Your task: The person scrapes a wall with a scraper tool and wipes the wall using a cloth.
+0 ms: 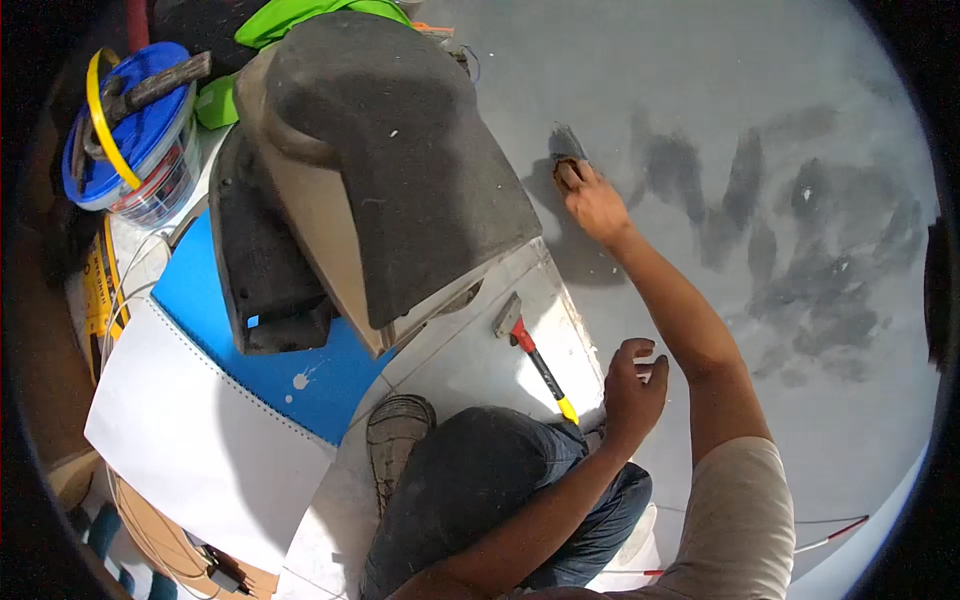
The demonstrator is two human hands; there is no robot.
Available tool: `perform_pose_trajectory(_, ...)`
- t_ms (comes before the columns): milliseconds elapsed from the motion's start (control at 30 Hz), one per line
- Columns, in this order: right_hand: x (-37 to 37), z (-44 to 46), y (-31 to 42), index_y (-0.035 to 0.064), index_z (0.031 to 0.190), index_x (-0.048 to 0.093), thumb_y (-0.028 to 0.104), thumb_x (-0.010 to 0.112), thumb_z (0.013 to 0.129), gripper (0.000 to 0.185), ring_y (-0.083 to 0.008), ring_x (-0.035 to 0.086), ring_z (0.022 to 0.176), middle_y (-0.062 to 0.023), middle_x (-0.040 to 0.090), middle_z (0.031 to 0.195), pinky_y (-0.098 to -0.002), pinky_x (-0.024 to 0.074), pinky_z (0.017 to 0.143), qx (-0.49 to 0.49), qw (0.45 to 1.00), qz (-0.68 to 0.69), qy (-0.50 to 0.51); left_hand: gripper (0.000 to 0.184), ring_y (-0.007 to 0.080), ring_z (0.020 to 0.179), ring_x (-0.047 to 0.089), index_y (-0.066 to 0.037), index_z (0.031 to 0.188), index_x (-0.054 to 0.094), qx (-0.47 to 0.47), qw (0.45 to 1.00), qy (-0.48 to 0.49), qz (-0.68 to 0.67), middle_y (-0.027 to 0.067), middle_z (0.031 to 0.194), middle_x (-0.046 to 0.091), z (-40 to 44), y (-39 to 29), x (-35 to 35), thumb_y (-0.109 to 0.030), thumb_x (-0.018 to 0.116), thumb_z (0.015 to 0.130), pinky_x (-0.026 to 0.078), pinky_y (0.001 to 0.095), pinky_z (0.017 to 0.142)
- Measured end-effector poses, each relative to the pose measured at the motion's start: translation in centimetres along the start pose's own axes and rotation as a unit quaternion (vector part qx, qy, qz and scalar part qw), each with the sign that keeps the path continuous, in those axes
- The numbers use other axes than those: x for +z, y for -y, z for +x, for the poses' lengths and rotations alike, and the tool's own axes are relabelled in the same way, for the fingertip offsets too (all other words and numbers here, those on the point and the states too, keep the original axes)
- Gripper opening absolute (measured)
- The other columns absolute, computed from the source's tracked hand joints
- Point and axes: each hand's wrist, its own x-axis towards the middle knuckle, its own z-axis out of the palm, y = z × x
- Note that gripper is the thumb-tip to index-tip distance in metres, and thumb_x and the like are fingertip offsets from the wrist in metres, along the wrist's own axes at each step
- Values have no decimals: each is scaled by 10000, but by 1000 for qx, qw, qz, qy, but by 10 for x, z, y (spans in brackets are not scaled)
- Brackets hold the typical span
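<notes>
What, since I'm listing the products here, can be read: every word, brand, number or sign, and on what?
No text reads with certainty.
Yellow item: dark lettering, perhaps beginning "HA"; too small to read surely.
Bucket: label print too small and blurred to read.

Hammer [168, 83] atop blue-lidded bucket [170, 187]; blue-and-white spiral pad [205, 420] nearby, partly hidden by black casing [268, 265].

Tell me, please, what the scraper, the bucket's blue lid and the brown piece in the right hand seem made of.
Scraper: handle likely plastic, in solid bright colours; head probably metal, dull grey. Blue lid: likely smooth plastic, evenly coloured. Brown piece: material unclear; the right hand covers most.
</notes>
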Motion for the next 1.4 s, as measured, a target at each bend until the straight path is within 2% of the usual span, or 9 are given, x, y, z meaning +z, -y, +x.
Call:
perform_pose_trajectory(200, 0, 55, 1, -29, 954, 733, 146, 575, 905, 241, -319, 519, 1288, -117, 579, 1376, -417, 519, 1032, -4, 999, -12, -35, 296, 287, 983, 732, -27, 1195, 607, -20, 998, 56, 37, 162, 1119, 713, -10, 27, 5, -124, 713, 936, 590, 390, 847)
perform_pose_trajectory(367, 18, 37, 9, 6, 1020, 750, 147, 596, 866, 259, -324, 527, 1280, -129, 591, 1359, -417, 518, 1034, 162, 966, 193, -65, 308, 314, 979, 730, -31, 1182, 609, 29, 998, 41, 27, 173, 1114, 707, -7, 21, 1, -137, 728, 919, 590, 401, 852)
perform_pose_trajectory(433, 15, -5, 9, 18, 1109, 740, 150, 617, 845, 320, -313, 532, 1283, -127, 579, 1373, -405, 522, 1031, 6, 999, 21, -36, 310, 321, 978, 729, -34, 1179, 609, 99, 989, 13, 108, 175, 1109, 705, -5, 22, 0, -139, 731, 914, 591, 402, 849)
perform_pose_trajectory(500, 2, -48, 12, 21, 1112, 738, 151, 625, 842, 320, -305, 531, 1286, -120, 575, 1377, -400, 526, 1020, -6, 1000, 10, -9, 329, 332, 970, 726, -36, 1169, 609, -23, 994, 64, 81, 172, 1096, 700, -8, 28, 5, -155, 749, 896, 591, 411, 847)
perform_pose_trajectory(633, -16, -61, -4, 34, 1109, 743, 154, 624, 853, 307, -294, 527, 1281, -114, 587, 1344, -393, 537, 993, -44, 998, -36, -26, 341, 322, 932, 730, -44, 1157, 602, 67, 986, 80, 132, 165, 1097, 699, -19, 52, 18, -188, 753, 887, 585, 421, 831)
perform_pose_trajectory(700, -12, -31, -19, 45, 1141, 743, 144, 608, 872, 317, -292, 521, 1282, -116, 607, 1295, -395, 541, 996, 66, 994, 86, -31, 341, 318, 931, 728, -49, 1159, 599, 53, 979, 107, 164, 164, 1097, 699, -20, 60, 16, -192, 750, 889, 580, 425, 828)
perform_pose_trajectory(1167, -50, -8, -22, 63, 1074, 764, 42, 615, 808, 305, -312, 544, 1193, -77, 656, 1275, -404, 505, 1024, 21, 998, 16, -51, 338, 302, 890, 737, -58, 1170, 589, 48, 985, 114, 120, 166, 1084, 709, -22, 52, 14, -219, 735, 913, 577, 410, 804)
perform_pose_trajectory(1267, -34, 1, -22, 71, 1188, 744, 27, 605, 828, 388, -306, 554, 1178, -72, 664, 1277, -400, 522, 995, 88, 995, 30, 20, 332, 319, 880, 736, -53, 1167, 594, 42, 977, 100, 183, 168, 1091, 711, -19, 59, 2, -217, 732, 913, 574, 429, 810)
perform_pose_trajectory(1400, -45, -18, -15, 62, 1234, 724, 53, 605, 844, 408, -309, 551, 1185, -82, 662, 1287, -402, 490, 1024, 50, 998, 27, -40, 327, 318, 870, 737, -56, 1162, 605, 59, 986, 51, 148, 162, 1068, 717, -5, 44, 11, -211, 738, 908, 572, 423, 810)
